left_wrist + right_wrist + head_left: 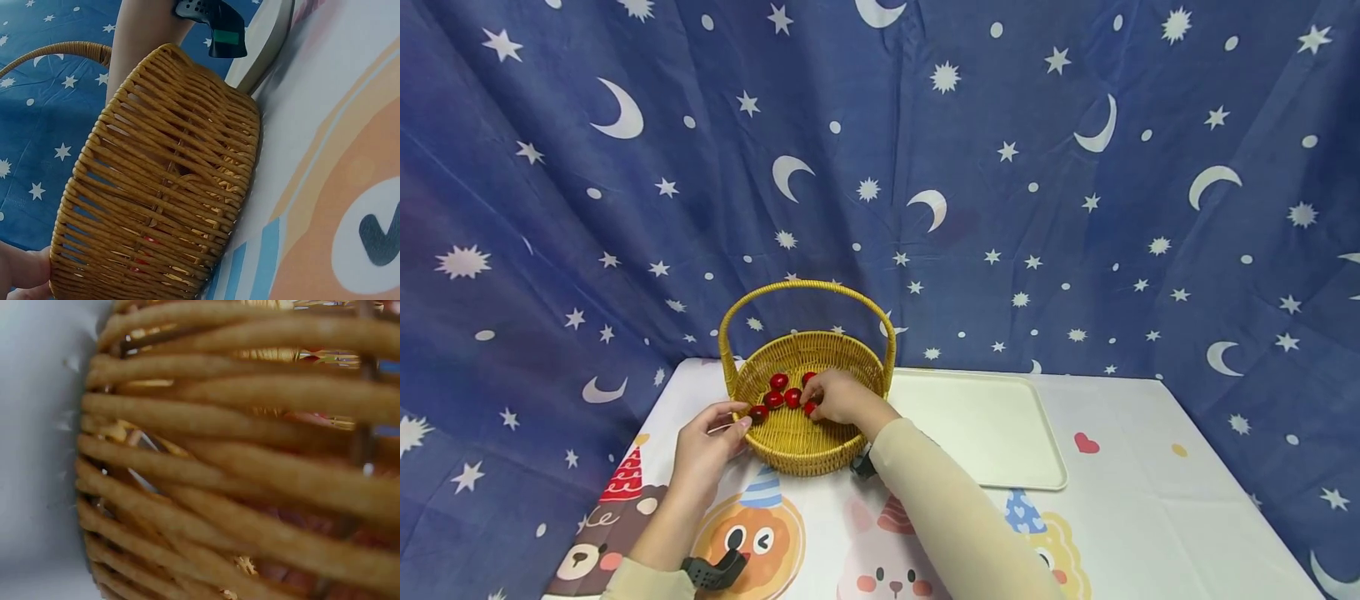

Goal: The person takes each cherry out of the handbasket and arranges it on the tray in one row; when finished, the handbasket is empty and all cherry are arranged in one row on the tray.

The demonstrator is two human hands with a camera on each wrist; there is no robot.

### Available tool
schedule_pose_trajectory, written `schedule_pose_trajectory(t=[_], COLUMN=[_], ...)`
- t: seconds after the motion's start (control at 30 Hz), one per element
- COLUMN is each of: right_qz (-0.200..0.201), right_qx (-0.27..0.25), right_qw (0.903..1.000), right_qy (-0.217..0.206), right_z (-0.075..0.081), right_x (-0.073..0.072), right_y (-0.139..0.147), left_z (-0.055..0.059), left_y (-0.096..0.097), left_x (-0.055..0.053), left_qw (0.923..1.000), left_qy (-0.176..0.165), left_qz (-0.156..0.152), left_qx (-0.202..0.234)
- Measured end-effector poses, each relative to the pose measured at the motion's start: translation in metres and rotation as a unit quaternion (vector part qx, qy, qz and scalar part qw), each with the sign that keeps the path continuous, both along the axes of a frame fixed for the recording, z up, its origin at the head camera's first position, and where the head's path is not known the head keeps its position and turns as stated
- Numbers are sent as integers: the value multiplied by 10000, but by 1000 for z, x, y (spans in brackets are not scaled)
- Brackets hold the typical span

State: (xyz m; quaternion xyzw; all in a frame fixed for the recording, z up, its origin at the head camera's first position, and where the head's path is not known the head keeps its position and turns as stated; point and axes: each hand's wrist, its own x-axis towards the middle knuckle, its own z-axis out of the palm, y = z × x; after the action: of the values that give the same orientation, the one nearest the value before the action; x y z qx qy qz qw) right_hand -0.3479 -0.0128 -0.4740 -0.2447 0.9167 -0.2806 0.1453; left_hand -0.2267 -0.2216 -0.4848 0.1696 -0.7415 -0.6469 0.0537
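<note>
Reaching among red fruits in a wicker basket

The red fruits lie loose on the basket's floor, from the left wall to the middle, where the rounded wall probably stops them rolling away. The right hand dips in over the near right rim, fingers bent downward; it seems to pinch one red fruit between thumb and fingertips (the wicker hides the grip from its own wrist camera). The left hand holds the left rim between thumb and fingers, palm outside, presumably to brace a light basket.

Upright over the middle, the handle leaves the near side for the arm, though its right foot stands just beside the right forearm. A curtain hangs close behind, limiting the far side. To the right, just beside the basket, lies a white tray, its low rim easily crossed; beyond it the tablecloth runs on towards its right edge.
</note>
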Motion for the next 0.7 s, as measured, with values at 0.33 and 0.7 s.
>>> schedule_pose_trajectory(t=[0.33, 0.7], right_qz=[41, 137], right_qx=[-992, -1968], right_qw=[9949, 9803], right_qy=[187, -111], right_z=[20, 50], right_x=[10, 48], right_y=[10, 72], left_z=[0, 0], left_y=[1, 1], left_x=[1, 1], left_qw=[10000, 10000], left_qy=[14, -15], left_qz=[-36, -45], left_qx=[40, 38])
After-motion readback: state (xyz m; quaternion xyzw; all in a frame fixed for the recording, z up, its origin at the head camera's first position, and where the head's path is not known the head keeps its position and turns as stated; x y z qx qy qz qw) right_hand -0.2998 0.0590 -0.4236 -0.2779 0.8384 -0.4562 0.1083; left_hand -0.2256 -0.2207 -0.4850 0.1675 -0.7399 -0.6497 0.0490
